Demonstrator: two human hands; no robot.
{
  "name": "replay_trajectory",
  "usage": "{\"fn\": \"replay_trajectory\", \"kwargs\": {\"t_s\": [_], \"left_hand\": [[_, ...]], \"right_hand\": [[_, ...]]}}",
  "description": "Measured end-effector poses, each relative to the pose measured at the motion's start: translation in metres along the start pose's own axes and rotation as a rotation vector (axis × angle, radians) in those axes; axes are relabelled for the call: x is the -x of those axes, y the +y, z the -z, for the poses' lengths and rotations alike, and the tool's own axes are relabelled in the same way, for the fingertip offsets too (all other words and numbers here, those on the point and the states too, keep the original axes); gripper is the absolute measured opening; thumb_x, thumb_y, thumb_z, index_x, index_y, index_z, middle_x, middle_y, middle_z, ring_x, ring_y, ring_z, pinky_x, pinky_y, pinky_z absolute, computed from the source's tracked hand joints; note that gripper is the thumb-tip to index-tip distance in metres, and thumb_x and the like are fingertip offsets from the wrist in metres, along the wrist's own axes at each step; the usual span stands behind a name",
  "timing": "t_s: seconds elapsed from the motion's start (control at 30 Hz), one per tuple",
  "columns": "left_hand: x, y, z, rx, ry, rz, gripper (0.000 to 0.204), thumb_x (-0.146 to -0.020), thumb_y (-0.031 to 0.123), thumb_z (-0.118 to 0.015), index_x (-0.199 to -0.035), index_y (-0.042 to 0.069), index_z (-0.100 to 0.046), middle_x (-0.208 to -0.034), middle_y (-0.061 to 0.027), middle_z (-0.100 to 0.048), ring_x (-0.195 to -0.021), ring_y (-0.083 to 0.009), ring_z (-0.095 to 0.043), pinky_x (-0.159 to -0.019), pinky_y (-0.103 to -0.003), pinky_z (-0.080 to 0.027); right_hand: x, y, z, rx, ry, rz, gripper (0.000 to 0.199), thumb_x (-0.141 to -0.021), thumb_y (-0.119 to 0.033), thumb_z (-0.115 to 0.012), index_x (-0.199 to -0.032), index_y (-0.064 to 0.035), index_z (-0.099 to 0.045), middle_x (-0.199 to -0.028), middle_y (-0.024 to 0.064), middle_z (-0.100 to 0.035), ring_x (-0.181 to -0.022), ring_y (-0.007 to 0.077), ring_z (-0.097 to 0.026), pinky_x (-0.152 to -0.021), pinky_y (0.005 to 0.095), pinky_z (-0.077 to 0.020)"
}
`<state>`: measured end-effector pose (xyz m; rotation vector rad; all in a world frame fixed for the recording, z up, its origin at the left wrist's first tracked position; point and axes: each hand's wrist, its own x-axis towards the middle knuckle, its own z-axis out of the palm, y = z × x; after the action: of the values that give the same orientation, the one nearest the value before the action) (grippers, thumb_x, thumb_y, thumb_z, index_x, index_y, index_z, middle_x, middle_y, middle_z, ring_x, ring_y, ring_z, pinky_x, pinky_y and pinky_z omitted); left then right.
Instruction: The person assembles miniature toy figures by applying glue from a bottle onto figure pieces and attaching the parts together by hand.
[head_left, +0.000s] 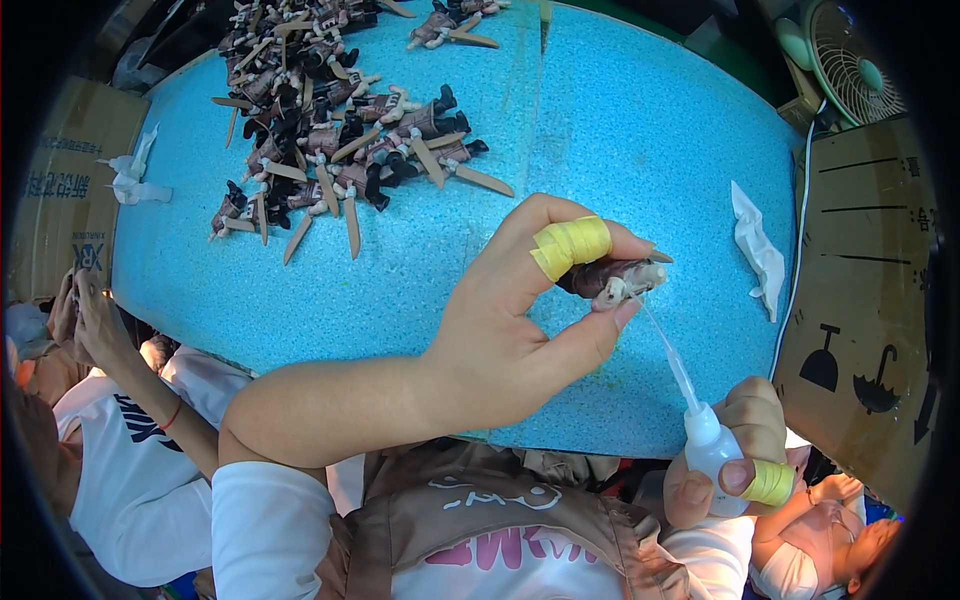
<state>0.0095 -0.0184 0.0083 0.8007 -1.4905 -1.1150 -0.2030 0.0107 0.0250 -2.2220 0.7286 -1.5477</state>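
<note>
The left hand (500, 340) is pinching a small brown-and-cream plastic toy figure (612, 279) between thumb and yellow-taped forefinger, holding it above the blue foam-covered table (640, 150). The figure's long axis is lying roughly level, its pale end pointing right. The right hand (735, 460) is wrapping closed around a small white squeeze bottle (712, 455), lower right of the figure. The bottle's thin clear nozzle (665, 350) is slanting up-left, its tip meeting the figure's pale end. A heap of similar figures with tan blades (330, 120) is lying well apart, upper left.
</note>
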Motion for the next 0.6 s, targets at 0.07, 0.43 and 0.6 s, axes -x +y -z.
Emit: {"fn": "replay_trajectory", "kwargs": {"t_s": [0.07,0.43,0.6], "left_hand": [[0.0,0.0,0.001,-0.012,0.0,-0.012,0.038,-0.075,-0.008,-0.06,-0.112,-0.001,-0.053,-0.106,-0.0076,-0.044,-0.091,-0.0136,-0.049,-0.079,-0.026,-0.04],[-0.001,0.001,-0.001,-0.039,0.015,-0.033,0.037,-0.074,-0.008,-0.061,-0.11,-0.002,-0.054,-0.105,-0.008,-0.044,-0.089,-0.0131,-0.048,-0.077,-0.025,-0.039],[-0.002,0.0,-0.001,-0.059,0.017,-0.047,0.037,-0.074,-0.009,-0.061,-0.109,-0.002,-0.054,-0.104,-0.0083,-0.044,-0.088,-0.0135,-0.048,-0.077,-0.025,-0.039]], "right_hand": [[-0.002,-0.002,0.0,0.006,-0.011,-0.012,0.024,-0.06,-0.018,-0.074,-0.07,-0.014,-0.052,-0.052,-0.0031,-0.047,-0.04,0.0107,-0.042,-0.041,0.0254,-0.0254],[0.002,-0.003,-0.003,0.018,0.046,-0.022,0.025,-0.058,-0.019,-0.074,-0.074,-0.0179,-0.055,-0.051,-0.0036,-0.044,-0.04,0.0102,-0.04,-0.04,0.0253,-0.0243],[-0.001,-0.004,-0.009,0.017,0.121,0.017,0.026,-0.059,-0.022,-0.075,-0.075,-0.0183,-0.056,-0.051,-0.0042,-0.044,-0.04,0.0103,-0.039,-0.04,0.0253,-0.0242]]}}
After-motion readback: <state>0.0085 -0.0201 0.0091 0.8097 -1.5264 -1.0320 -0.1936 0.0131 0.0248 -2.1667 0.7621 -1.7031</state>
